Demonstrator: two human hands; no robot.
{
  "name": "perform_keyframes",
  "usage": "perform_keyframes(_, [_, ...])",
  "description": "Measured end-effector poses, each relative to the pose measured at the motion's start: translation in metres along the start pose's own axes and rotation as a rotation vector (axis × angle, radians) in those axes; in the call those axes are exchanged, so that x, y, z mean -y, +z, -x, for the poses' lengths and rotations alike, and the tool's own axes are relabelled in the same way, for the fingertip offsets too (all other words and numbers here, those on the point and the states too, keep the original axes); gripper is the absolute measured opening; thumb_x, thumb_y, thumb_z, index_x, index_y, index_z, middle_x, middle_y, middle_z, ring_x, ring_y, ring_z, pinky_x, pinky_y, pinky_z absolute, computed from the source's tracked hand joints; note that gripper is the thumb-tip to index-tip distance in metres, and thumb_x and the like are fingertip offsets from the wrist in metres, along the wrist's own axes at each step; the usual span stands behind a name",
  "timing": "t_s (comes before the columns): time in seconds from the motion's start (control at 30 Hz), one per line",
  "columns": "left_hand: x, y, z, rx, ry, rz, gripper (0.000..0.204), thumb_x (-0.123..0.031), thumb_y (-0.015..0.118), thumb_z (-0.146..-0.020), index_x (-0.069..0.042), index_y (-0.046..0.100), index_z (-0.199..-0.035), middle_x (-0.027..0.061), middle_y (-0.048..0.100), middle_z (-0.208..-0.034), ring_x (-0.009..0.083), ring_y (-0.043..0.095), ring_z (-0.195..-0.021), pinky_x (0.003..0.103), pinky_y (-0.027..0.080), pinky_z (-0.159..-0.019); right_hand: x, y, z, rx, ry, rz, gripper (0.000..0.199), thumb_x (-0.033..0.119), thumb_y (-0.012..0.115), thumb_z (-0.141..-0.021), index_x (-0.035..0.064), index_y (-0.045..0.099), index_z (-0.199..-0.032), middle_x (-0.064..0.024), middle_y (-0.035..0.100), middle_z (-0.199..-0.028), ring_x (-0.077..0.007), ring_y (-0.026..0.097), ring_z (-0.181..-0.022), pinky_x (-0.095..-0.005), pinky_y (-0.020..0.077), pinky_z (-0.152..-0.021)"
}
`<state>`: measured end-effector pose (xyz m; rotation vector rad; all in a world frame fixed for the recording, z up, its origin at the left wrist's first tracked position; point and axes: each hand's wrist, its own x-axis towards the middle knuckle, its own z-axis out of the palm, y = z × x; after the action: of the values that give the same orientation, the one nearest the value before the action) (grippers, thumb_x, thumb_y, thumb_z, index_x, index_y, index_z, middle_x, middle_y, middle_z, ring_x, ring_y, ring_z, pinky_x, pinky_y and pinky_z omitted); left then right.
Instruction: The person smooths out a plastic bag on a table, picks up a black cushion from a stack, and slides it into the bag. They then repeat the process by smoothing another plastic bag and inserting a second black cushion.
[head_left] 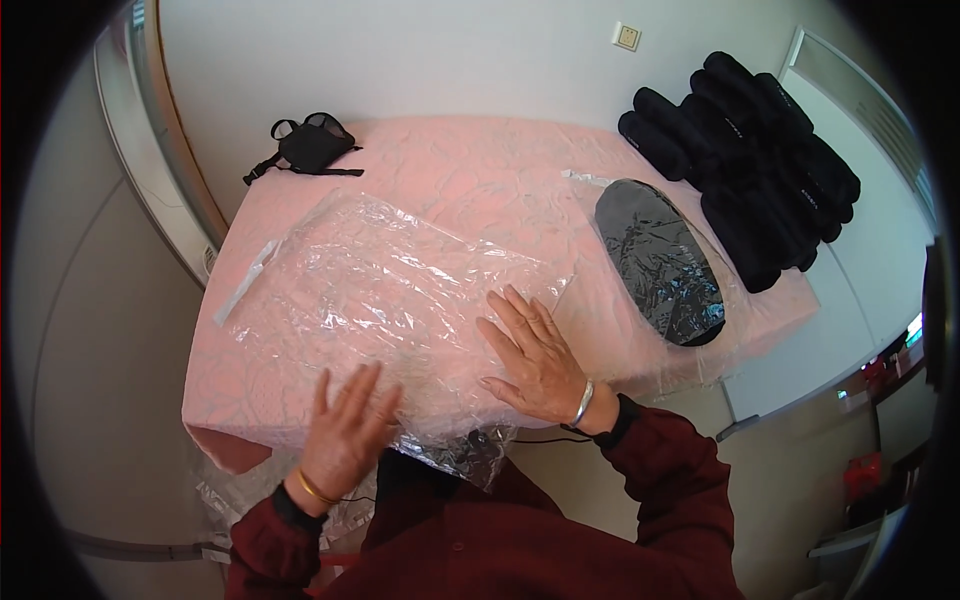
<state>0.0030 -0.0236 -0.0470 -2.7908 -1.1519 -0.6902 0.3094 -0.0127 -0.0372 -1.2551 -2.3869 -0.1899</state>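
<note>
A large clear plastic bag (370, 270) lies spread over the pink patterned tablecloth (470, 150), its white strip at the left end. My right hand (535, 365) rests on or just above the bag's right part, palm down with the fingers spread. Nearer the front edge, my left hand (348, 430) is over the bag's near side, fingers apart and slightly blurred. Neither hand holds anything. The near end of the bag hangs over the table edge toward my lap. To the right, a dark grey rounded oblong item (660, 265) lies inside another clear bag.
Several black padded rolls (760, 160) are piled at the back right. A small black mesh item with straps (315, 145) lies at the back left. A wall socket (626, 37) is above the table. More clear plastic (240, 510) hangs below the front left edge.
</note>
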Motion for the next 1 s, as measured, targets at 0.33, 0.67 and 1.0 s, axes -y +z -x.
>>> perform_keyframes(0.33, [0.016,0.031,0.020,-0.040,0.048,0.006,0.038,-0.009,0.066,-0.085,-0.012,0.065,-0.123,0.0093,0.061,-0.131,0.0276,0.056,-0.125,0.056,0.027,-0.114,-0.043,0.020,0.025,0.323,0.123,-0.019,0.088,0.048,0.056,-0.094,-0.0144,0.023,-0.146,-0.0340,0.019,-0.154,-0.0440,0.017,-0.147,-0.0483,0.0176,-0.119])
perform_keyframes(0.67, [0.064,-0.009,0.040,-0.064,-0.035,-0.253,0.039,-0.004,0.067,-0.081,-0.010,0.066,-0.120,0.0115,0.060,-0.130,0.0294,0.058,-0.118,0.051,0.035,-0.109,0.009,-0.016,0.056,0.114,0.159,-0.119,0.049,0.024,0.070,-0.087,-0.0078,0.056,-0.121,-0.0229,0.057,-0.126,-0.0359,0.058,-0.113,-0.0423,0.0482,-0.095])
perform_keyframes(1.0, [0.079,-0.013,0.068,-0.316,-0.633,0.444,0.042,0.004,0.061,-0.086,-0.004,0.061,-0.127,0.0087,0.060,-0.096,0.0157,0.060,-0.077,0.028,0.048,-0.067,-0.025,0.010,0.023,-0.137,0.520,-0.626,0.020,0.013,0.063,-0.092,-0.0037,0.060,-0.103,-0.0121,0.067,-0.081,-0.0167,0.065,-0.068,-0.0304,0.0505,-0.059])
